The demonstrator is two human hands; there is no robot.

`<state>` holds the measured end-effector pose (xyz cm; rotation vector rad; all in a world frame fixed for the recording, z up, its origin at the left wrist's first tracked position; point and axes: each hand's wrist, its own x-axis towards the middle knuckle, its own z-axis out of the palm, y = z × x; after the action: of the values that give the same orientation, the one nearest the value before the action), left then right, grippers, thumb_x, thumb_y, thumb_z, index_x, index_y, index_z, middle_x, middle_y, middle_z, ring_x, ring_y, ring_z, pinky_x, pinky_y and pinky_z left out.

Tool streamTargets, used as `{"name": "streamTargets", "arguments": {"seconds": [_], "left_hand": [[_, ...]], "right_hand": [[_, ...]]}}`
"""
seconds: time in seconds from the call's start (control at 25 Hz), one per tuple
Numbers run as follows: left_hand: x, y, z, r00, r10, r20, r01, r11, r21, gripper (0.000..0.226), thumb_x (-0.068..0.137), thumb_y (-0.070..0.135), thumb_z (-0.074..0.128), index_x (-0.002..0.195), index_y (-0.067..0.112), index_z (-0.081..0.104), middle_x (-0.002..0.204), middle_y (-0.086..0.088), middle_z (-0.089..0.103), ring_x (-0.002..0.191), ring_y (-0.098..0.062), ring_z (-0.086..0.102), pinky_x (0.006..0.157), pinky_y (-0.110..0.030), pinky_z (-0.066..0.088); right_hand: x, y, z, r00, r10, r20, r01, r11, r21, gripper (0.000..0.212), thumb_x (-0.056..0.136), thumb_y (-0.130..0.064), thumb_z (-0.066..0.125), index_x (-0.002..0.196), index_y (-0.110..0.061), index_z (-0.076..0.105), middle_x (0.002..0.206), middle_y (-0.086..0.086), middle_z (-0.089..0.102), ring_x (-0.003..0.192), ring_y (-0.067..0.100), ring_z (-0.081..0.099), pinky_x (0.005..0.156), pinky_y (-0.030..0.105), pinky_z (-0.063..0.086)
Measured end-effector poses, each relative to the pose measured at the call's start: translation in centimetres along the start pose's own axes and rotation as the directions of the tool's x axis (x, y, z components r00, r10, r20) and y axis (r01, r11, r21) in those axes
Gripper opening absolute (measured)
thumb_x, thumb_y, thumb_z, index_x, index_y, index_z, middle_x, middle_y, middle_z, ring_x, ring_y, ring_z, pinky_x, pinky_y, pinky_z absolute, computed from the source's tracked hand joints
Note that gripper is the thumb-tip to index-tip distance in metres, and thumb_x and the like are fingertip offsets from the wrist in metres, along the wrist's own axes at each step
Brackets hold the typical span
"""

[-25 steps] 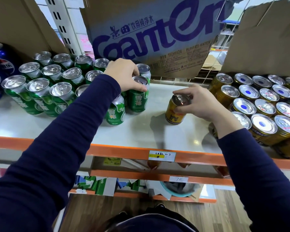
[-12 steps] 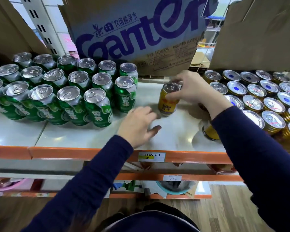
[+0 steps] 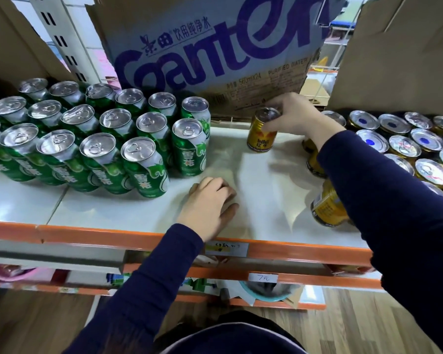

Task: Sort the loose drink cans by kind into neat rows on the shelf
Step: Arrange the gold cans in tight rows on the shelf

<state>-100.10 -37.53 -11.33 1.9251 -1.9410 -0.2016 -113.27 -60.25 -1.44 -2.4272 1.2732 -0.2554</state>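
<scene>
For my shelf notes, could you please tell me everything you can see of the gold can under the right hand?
The gold can is a short, metal-looking cylinder with a silver lid, gold wall and red print. It stands upright on the white shelf, apart from the green cans, near the cardboard box. The right hand pinches its top rim from above.

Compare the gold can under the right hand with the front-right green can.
The gold can is shorter, with red lettering; the green can is taller, with white lettering. The gold can stands apart, its top held by the right hand; the green can stands untouched in a packed block. Both are upright with silver lids.
</scene>
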Motion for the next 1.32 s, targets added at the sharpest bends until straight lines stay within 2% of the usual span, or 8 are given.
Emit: {"name": "streamTargets", "arguments": {"seconds": [0.12, 0.28, 0.48, 0.6, 0.76, 1.0, 1.24, 1.32], "left_hand": [[0.1, 0.0, 0.1, 1.000, -0.010, -0.008, 0.009, 1.000, -0.010, 0.028, 0.092, 0.035, 0.055, 0.109, 0.017, 0.066, 0.109, 0.002, 0.057, 0.107, -0.021, 0.046, 0.090, -0.038, 0.039], [0.2, -0.1, 0.0, 0.999, -0.034, -0.012, 0.033, 0.999, -0.030, 0.025, 0.091, 0.033, 0.057, 0.106, 0.016, 0.067, 0.106, 0.002, 0.058, 0.106, -0.022, 0.048, 0.089, -0.041, 0.042], [0.3, -0.2, 0.0, 1.000, -0.030, 0.002, 0.030, 0.999, -0.020, 0.027, 0.091, 0.033, 0.058, 0.108, 0.015, 0.067, 0.108, 0.000, 0.058, 0.106, -0.024, 0.049, 0.090, -0.043, 0.042], [0.1, 0.0, -0.1, 1.000, -0.029, 0.008, 0.030, 0.999, -0.025, 0.027, 0.091, 0.033, 0.057, 0.110, 0.015, 0.066, 0.109, 0.001, 0.058, 0.107, -0.023, 0.048, 0.090, -0.041, 0.041], [0.2, -0.1, -0.2, 0.998, -0.046, 0.035, 0.046, 0.999, -0.004, 0.028, 0.091, 0.033, 0.053, 0.112, 0.019, 0.064, 0.114, 0.002, 0.055, 0.111, -0.021, 0.045, 0.093, -0.037, 0.038], [0.1, -0.3, -0.1, 0.999, -0.029, 0.035, 0.029, 1.000, -0.002, 0.027, 0.090, 0.034, 0.053, 0.110, 0.020, 0.064, 0.112, 0.003, 0.054, 0.110, -0.021, 0.044, 0.091, -0.038, 0.039], [1.4, 0.1, -0.2, 0.997, -0.013, 0.080, 0.020, 0.996, -0.087, 0.027, 0.086, 0.031, 0.061, 0.110, 0.018, 0.066, 0.107, 0.001, 0.057, 0.107, -0.022, 0.049, 0.092, -0.038, 0.041], [2.7, 2.0, 0.0, 0.994, 0.041, 0.097, -0.021, 0.980, -0.198, 0.030, 0.088, 0.029, 0.062, 0.115, 0.017, 0.064, 0.110, -0.001, 0.058, 0.108, -0.022, 0.052, 0.095, -0.037, 0.041]], "right_hand": [[0.2, -0.1, 0.1, 0.999, -0.035, 0.010, 0.035, 0.999, 0.007, 0.062, 0.070, -0.029, 0.080, 0.126, -0.012, 0.060, 0.121, 0.006, 0.062, 0.098, 0.015, 0.051, 0.077, 0.027, 0.043], [0.0, -0.2, 0.8, 0.997, -0.062, -0.035, 0.064, 0.997, 0.052, 0.060, 0.070, -0.025, 0.079, 0.125, -0.010, 0.061, 0.119, 0.007, 0.062, 0.095, 0.014, 0.051, 0.075, 0.023, 0.040], [0.3, -0.3, 1.4, 0.996, -0.059, -0.063, 0.062, 0.997, 0.044, 0.063, 0.071, -0.025, 0.077, 0.129, -0.010, 0.057, 0.124, 0.011, 0.057, 0.109, 0.025, 0.054, 0.078, 0.025, 0.040], [0.7, -0.4, 1.4, 0.996, -0.043, -0.073, 0.046, 0.999, 0.030, 0.062, 0.072, -0.025, 0.078, 0.128, -0.009, 0.057, 0.122, 0.011, 0.056, 0.108, 0.025, 0.053, 0.078, 0.026, 0.041], [1.1, -1.0, 1.9, 0.993, -0.020, -0.118, 0.022, 1.000, 0.019, 0.051, 0.075, -0.021, 0.075, 0.123, -0.009, 0.061, 0.121, 0.013, 0.054, 0.109, 0.029, 0.051, 0.082, 0.028, 0.040], [-0.3, -1.6, 2.2, 0.983, 0.053, -0.174, -0.052, 0.999, 0.008, 0.064, 0.080, -0.025, 0.074, 0.136, -0.008, 0.049, 0.133, 0.012, 0.050, 0.122, 0.029, 0.045, 0.098, 0.032, 0.037], [-9.6, 3.2, -2.7, 0.946, 0.141, -0.292, -0.127, 0.990, 0.068, 0.033, 0.083, -0.024, 0.071, 0.115, -0.014, 0.068, 0.103, 0.003, 0.069, 0.099, 0.020, 0.063, 0.083, 0.022, 0.041], [-13.8, 5.0, -3.5, 0.919, 0.187, -0.346, -0.152, 0.980, 0.126, 0.027, 0.083, -0.024, 0.071, 0.110, -0.016, 0.070, 0.094, -0.001, 0.069, 0.091, 0.018, 0.065, 0.081, 0.026, 0.045]]}}
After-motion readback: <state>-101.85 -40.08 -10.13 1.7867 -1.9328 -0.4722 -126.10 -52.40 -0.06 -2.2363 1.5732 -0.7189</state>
